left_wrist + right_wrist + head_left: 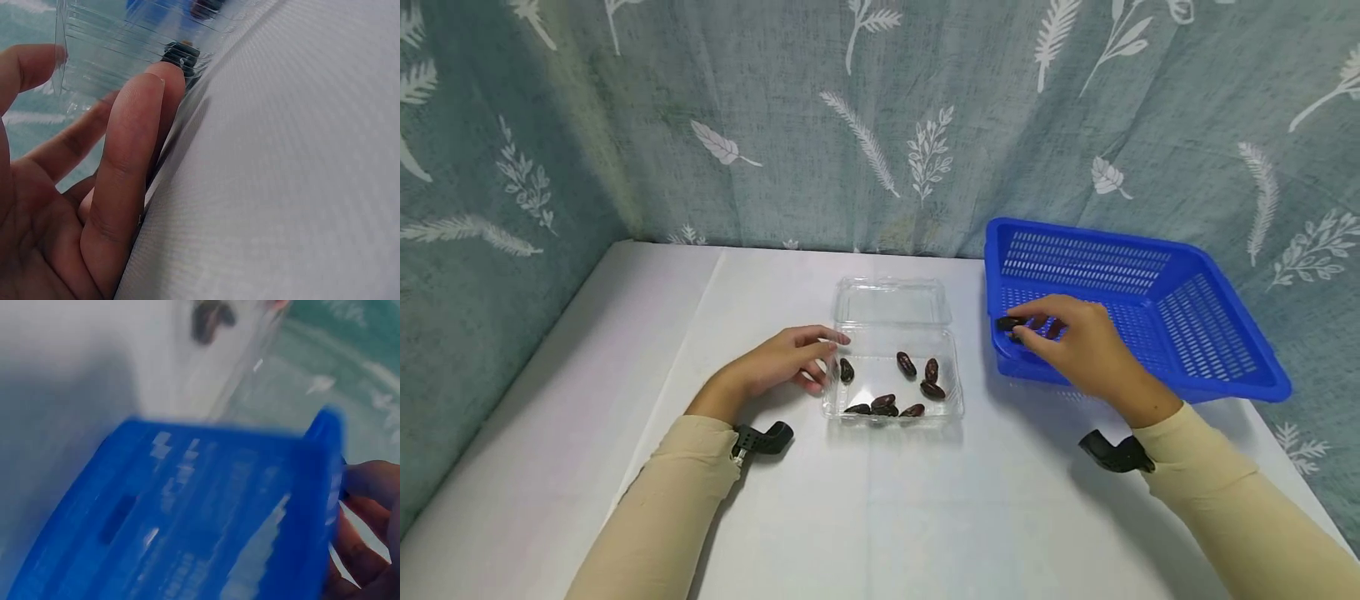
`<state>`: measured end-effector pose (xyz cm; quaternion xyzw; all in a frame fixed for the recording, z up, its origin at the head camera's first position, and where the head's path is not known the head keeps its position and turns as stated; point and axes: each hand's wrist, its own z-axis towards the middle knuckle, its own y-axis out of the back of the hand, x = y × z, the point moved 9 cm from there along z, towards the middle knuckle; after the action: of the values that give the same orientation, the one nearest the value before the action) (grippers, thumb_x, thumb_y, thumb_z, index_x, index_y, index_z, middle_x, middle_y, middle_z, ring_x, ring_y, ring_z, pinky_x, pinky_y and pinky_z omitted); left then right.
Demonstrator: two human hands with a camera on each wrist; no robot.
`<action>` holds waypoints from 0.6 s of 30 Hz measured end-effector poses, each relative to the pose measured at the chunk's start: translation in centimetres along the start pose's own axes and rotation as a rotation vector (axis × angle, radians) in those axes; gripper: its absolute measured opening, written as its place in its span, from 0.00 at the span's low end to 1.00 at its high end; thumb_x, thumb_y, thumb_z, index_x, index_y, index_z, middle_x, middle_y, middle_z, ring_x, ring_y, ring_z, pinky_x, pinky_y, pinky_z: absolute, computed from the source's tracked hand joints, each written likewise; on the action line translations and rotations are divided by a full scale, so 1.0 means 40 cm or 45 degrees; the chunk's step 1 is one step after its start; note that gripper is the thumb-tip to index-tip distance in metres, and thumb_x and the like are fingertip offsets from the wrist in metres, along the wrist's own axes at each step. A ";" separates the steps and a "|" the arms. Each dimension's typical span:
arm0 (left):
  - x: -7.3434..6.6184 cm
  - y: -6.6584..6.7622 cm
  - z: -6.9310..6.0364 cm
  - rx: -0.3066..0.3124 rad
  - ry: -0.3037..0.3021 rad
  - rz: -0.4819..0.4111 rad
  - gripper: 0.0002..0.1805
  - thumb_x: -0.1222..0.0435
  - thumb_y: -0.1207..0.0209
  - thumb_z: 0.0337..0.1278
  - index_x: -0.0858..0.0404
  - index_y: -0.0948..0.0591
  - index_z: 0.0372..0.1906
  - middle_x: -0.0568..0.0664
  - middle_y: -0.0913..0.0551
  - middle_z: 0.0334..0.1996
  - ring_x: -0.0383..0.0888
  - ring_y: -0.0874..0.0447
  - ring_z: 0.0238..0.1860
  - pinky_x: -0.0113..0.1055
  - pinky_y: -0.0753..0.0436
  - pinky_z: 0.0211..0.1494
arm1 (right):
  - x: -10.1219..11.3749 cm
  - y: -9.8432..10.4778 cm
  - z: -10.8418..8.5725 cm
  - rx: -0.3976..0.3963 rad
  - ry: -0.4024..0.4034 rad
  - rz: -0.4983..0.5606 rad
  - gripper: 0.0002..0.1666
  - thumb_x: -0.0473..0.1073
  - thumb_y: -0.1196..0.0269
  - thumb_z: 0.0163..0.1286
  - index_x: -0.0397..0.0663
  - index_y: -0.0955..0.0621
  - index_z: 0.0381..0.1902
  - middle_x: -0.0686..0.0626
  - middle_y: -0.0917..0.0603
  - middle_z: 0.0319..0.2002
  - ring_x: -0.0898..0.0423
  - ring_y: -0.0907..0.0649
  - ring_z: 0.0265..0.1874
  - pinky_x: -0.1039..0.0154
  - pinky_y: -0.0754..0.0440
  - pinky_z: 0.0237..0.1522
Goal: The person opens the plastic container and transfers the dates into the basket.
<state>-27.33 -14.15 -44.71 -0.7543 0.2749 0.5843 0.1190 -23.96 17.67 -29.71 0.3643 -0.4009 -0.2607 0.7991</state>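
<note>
A clear plastic clamshell box (pixel 895 342) lies open on the table with several dark brown dates (pixel 906 364) in its base. My left hand (pixel 786 362) is at the box's left side, its fingers loosely bent, with fingertips at the rim and wall. The left wrist view shows these fingers (pixel 134 125) beside the clear wall, a dark date (pixel 181 55) behind it. My right hand (pixel 1078 342) pinches a dark date (pixel 1010 322) between thumb and fingers above the left rim of a blue plastic basket (pixel 1232 308). In the right wrist view, the basket wall (pixel 219 506) hides most of the fingertips.
The basket, with slotted walls, stands at the right of the white-covered table (pixel 880 517). A teal curtain with white leaf prints (pixel 805 150) hangs behind and at the left. Black wrist devices (pixel 763 438) are strapped to both forearms.
</note>
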 end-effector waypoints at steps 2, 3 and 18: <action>-0.003 0.000 0.000 0.006 0.004 0.003 0.24 0.57 0.49 0.76 0.63 0.29 0.69 0.51 0.25 0.41 0.39 0.16 0.31 0.33 0.12 0.37 | -0.037 0.008 0.007 0.039 -0.056 -0.046 0.12 0.32 0.31 0.63 0.45 0.12 0.45 0.46 0.12 0.39 0.56 0.17 0.33 0.71 0.19 0.30; -0.005 0.001 0.000 0.007 0.003 0.004 0.24 0.57 0.49 0.76 0.63 0.29 0.69 0.51 0.25 0.41 0.39 0.16 0.31 0.33 0.12 0.37 | -0.054 0.012 0.012 0.057 -0.085 -0.060 0.12 0.33 0.31 0.64 0.45 0.12 0.45 0.45 0.12 0.39 0.54 0.17 0.33 0.71 0.19 0.30; 0.004 0.003 0.000 0.002 0.013 -0.005 0.24 0.57 0.48 0.75 0.62 0.28 0.69 0.51 0.25 0.42 0.40 0.17 0.31 0.34 0.12 0.37 | -0.224 -0.028 0.043 0.407 -0.385 -0.134 0.13 0.36 0.37 0.70 0.36 0.15 0.49 0.35 0.13 0.47 0.39 0.14 0.48 0.42 0.16 0.50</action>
<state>-27.37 -14.28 -44.84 -0.7577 0.2744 0.5800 0.1192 -30.40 22.70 -33.93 0.4637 -0.5326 -0.2868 0.6474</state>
